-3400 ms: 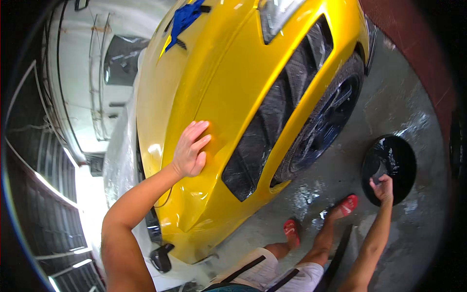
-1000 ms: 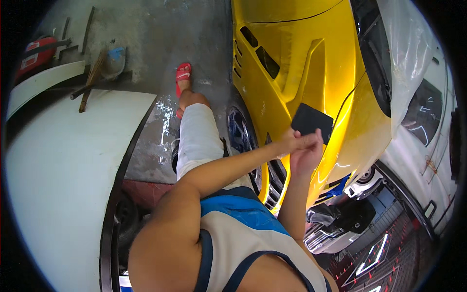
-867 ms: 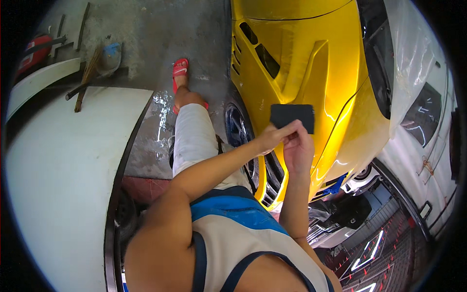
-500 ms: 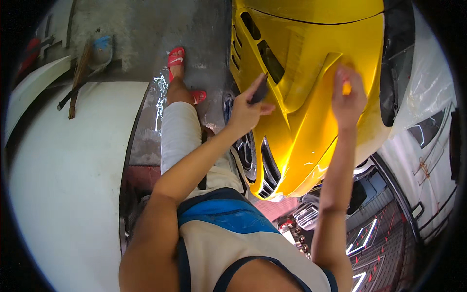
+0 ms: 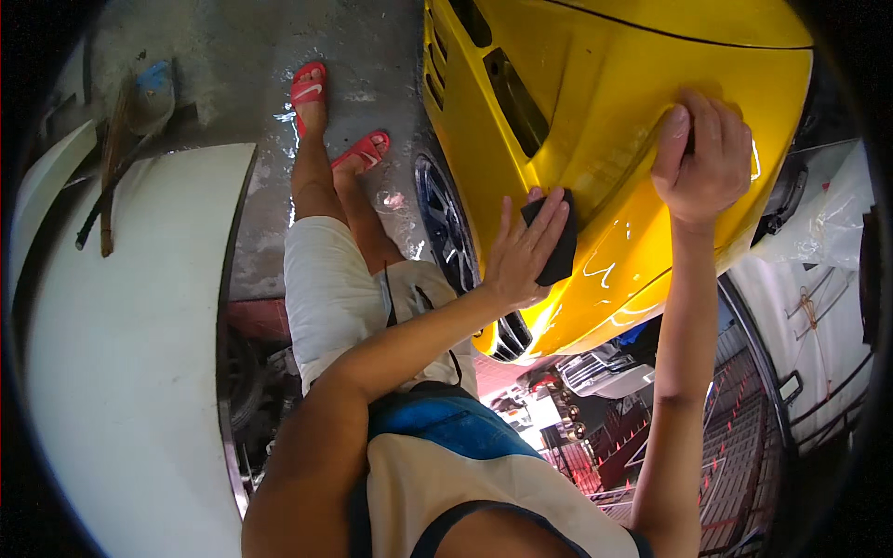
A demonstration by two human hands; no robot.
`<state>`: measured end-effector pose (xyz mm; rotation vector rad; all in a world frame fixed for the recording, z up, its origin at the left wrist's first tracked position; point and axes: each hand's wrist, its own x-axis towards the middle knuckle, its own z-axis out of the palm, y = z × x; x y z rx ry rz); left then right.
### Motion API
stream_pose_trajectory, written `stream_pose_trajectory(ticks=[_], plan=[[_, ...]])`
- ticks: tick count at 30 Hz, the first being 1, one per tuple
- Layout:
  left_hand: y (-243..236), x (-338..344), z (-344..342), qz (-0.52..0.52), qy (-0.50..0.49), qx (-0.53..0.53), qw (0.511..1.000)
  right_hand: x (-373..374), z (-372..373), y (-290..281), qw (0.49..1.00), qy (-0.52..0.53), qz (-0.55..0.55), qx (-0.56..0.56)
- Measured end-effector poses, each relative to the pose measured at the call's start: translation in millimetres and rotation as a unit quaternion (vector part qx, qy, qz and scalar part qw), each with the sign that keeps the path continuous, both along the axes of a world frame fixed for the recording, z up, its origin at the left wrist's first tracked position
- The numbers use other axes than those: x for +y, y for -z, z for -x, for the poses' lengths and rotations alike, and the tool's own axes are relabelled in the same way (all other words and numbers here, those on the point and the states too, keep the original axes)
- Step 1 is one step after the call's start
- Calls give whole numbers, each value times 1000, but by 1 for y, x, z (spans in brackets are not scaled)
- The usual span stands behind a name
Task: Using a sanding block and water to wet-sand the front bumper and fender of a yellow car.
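My left hand (image 5: 526, 251) lies with its fingers stretched along a black flat sheet (image 5: 561, 244), which looks like sandpaper. It holds the sheet against the yellow car body (image 5: 614, 219), just beside a dark vent opening (image 5: 514, 100). Farther right, my right hand (image 5: 707, 163) rests on the same yellow panel with its fingers curled. A dark gap shows between its thumb and fingers; whether anything is held there is hidden.
A dark-spoked wheel (image 5: 446, 223) sits under the car's near side. On the left lies a large white panel (image 5: 130, 344), with a long stick (image 5: 110, 195) and a dustpan (image 5: 153, 102) at its far end. Clear plastic sheeting (image 5: 823, 219) hangs at right. The floor (image 5: 242, 65) looks wet.
My left hand has come down onto the yellow body, now pressing the black sheet there. The right hand has shifted right and lies against the panel. The view has shifted somewhat.
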<state>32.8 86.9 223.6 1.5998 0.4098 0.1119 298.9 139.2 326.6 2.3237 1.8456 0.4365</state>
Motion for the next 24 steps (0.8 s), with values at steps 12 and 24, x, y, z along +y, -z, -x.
stream_pose_trajectory(ticks=[12,24], plan=[[19,-18,-4,-39,-118,-69,990,0,-10,3,1000,-14,1,-28],[21,0,-8,-104,-40,-61,992,9,22,10,998,-8,-70,-4]])
